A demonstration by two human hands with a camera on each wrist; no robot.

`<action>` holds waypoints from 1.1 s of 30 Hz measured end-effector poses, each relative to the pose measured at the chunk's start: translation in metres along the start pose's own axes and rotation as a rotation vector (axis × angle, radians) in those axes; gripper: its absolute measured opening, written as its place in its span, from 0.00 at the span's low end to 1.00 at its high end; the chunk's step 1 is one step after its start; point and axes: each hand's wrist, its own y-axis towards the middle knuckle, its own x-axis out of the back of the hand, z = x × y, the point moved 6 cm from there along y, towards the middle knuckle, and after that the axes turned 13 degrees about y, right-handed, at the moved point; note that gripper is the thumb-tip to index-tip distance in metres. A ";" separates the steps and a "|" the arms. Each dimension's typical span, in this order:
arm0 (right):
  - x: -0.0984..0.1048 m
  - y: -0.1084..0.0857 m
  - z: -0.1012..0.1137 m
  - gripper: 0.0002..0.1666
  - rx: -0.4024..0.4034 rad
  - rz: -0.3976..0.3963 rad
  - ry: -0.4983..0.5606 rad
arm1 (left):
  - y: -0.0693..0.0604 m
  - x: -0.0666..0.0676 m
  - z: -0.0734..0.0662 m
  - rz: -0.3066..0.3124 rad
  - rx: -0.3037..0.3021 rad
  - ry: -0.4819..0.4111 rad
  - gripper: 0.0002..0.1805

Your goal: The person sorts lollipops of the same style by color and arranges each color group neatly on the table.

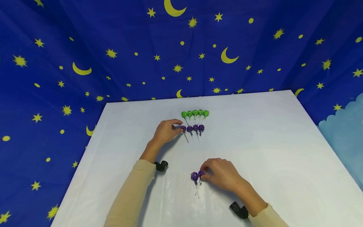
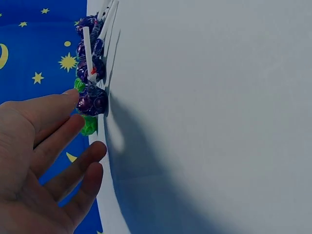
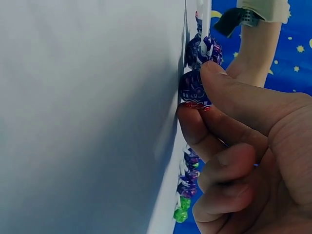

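My left hand (image 1: 168, 131) is at the left end of a row of several purple-wrapped lollipops. Its thumb touches, or nearly touches, the leftmost purple lollipop (image 1: 183, 128), while the other fingers stay apart and loosely bent. In the left wrist view that lollipop head (image 2: 92, 101) sits beside the thumb tip. Closer to me, my right hand (image 1: 222, 174) pinches a purple lollipop (image 1: 201, 173) between thumb and fingertip; the right wrist view shows its wrapped head (image 3: 194, 89) there. Another purple lollipop (image 1: 194, 176) lies just left of it, their sticks crossing.
Several green lollipops (image 1: 195, 113) lie fanned out behind the purple row, sticks toward me. All rest on a white table (image 1: 255, 135). A blue cloth (image 1: 136, 72) with yellow moons and stars hangs behind. Black devices (image 1: 161, 166) are worn at both wrists.
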 end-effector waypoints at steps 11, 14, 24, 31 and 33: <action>0.003 0.011 0.004 0.12 0.017 0.000 -0.005 | -0.016 0.013 0.000 -0.118 -0.057 -0.001 0.11; 0.004 0.012 0.004 0.13 0.009 -0.001 -0.017 | -0.021 0.013 -0.002 -0.117 -0.073 -0.012 0.11; 0.007 0.008 -0.001 0.13 -0.018 -0.023 0.004 | -0.037 0.005 -0.016 -0.057 -0.105 -0.109 0.13; 0.001 0.000 -0.003 0.13 -0.001 -0.020 0.016 | -0.058 -0.001 -0.026 -0.028 -0.151 -0.215 0.13; 0.001 -0.001 -0.003 0.13 0.001 -0.030 0.007 | -0.063 0.000 -0.030 -0.032 -0.163 -0.246 0.14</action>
